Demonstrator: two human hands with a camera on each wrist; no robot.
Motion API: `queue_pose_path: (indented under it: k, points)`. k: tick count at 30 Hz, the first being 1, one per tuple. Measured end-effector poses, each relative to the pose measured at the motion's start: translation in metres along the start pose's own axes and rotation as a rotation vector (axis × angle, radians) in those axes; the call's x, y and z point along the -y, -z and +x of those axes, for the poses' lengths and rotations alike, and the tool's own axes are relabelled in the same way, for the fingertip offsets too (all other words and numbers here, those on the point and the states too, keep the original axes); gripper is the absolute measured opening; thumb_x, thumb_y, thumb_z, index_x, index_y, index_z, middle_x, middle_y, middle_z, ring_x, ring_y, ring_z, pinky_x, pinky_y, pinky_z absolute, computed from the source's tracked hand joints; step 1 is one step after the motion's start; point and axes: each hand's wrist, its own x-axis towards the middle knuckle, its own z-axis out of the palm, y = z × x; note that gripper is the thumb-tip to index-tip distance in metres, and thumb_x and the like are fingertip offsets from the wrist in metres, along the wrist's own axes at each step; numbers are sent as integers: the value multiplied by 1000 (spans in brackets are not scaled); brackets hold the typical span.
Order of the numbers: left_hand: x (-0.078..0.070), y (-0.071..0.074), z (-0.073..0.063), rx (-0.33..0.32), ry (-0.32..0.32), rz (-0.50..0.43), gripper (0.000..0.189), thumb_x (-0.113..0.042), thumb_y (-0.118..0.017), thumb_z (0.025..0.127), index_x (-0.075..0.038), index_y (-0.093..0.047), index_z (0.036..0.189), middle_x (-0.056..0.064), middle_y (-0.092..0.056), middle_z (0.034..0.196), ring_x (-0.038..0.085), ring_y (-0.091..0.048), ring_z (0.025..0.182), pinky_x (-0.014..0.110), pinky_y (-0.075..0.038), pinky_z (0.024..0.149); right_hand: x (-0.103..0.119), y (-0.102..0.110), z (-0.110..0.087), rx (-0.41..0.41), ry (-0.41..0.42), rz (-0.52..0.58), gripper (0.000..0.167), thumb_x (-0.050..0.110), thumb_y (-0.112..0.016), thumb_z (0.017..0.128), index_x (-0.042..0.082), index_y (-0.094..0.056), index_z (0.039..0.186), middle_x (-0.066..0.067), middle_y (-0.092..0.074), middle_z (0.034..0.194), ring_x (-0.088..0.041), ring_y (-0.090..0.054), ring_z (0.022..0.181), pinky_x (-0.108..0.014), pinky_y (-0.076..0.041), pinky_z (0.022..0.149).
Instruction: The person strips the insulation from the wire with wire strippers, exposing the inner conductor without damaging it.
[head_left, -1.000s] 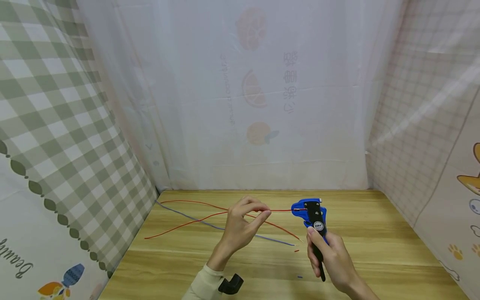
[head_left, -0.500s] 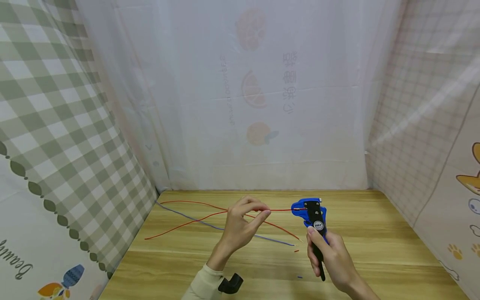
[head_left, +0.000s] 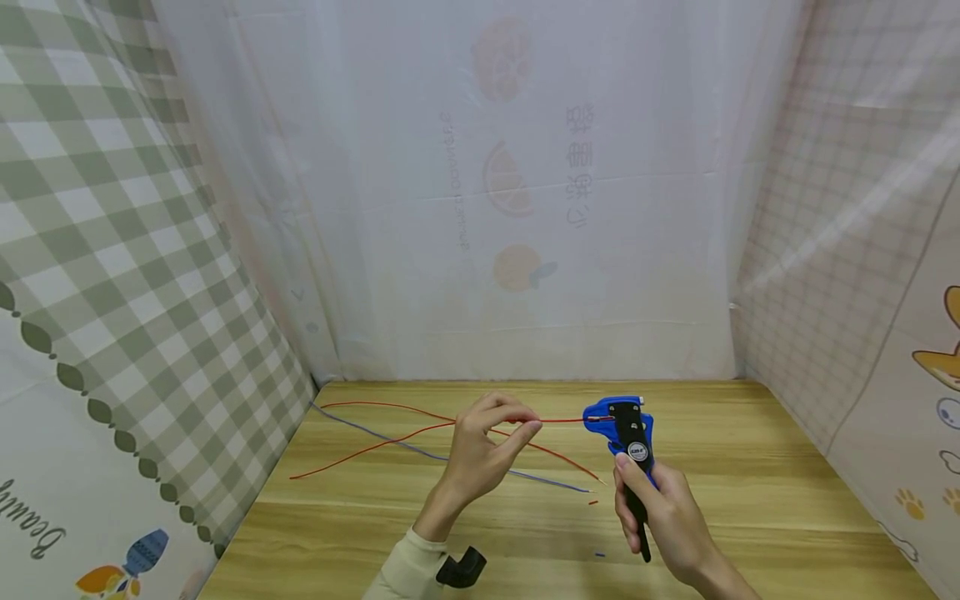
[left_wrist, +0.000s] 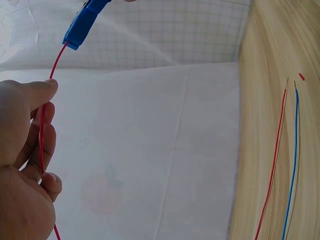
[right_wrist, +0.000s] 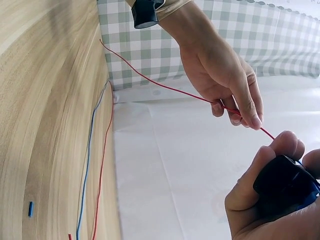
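My left hand point(head_left: 483, 454) pinches a red wire point(head_left: 561, 421) between thumb and fingers, and the wire's right end runs into the nose of a wire stripper point(head_left: 618, 421). Blue with black side plates, the stripper stands upright in my right hand point(head_left: 667, 508), fingers wrapped round its handles. In the left wrist view the red wire point(left_wrist: 41, 145) passes along the curled fingers up to the blue nose point(left_wrist: 77, 32). The right wrist view shows the tool's dark handle end point(right_wrist: 285, 185) in my right hand; its head is mostly hidden there.
On the wooden table point(head_left: 525, 550) lie another red wire point(head_left: 566, 458) and a blue wire point(head_left: 551, 479), both with bare right ends. Small cut pieces rest nearby, one red point(head_left: 593, 502) and one blue point(head_left: 600, 554). Cloth curtains point(head_left: 525, 350) enclose the back and sides.
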Motion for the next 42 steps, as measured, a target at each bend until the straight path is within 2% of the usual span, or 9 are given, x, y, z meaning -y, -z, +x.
queue_pose_path:
  k: [13,20,28,33,42]
  points:
    - [0,0,0,1,-5,2,8,-5,-86,99,-13,-86,98,2,-80,97,17,-75,93,28,-59,83,0,0,0,-4,-3,-12,35,18,-36,125,2,-53,98,-23,-46,63,-33,-53,41,-43,-50,40]
    - [0,0,0,4,-3,-4,6,-5,-86,99,-12,-86,98,3,-80,97,18,-75,93,33,-61,81,0,0,-1,-6,-4,-14,35,18,-36,125,3,-53,98,-17,-49,63,-32,-53,42,-43,-51,41]
    - [1,1,0,-4,3,-3,7,-6,-86,99,-12,-86,98,3,-81,97,18,-76,93,29,-61,85,1,2,-1,-10,-6,-22,35,18,-36,125,3,-54,98,-9,-52,64,-31,-54,42,-44,-51,41]
    - [3,1,-1,-1,1,-6,6,-6,-86,100,-13,-86,99,3,-81,97,18,-76,93,29,-61,84,1,2,-1,-13,-10,-22,35,18,-36,125,3,-54,98,-10,-52,64,-31,-54,43,-44,-52,42]
    - [7,9,-2,-18,16,-22,8,-4,-86,99,-12,-86,101,4,-81,99,19,-75,94,31,-61,82,8,10,-2,-87,-43,-25,38,23,-37,126,4,-54,97,2,-55,65,-23,-57,44,-44,-53,42]
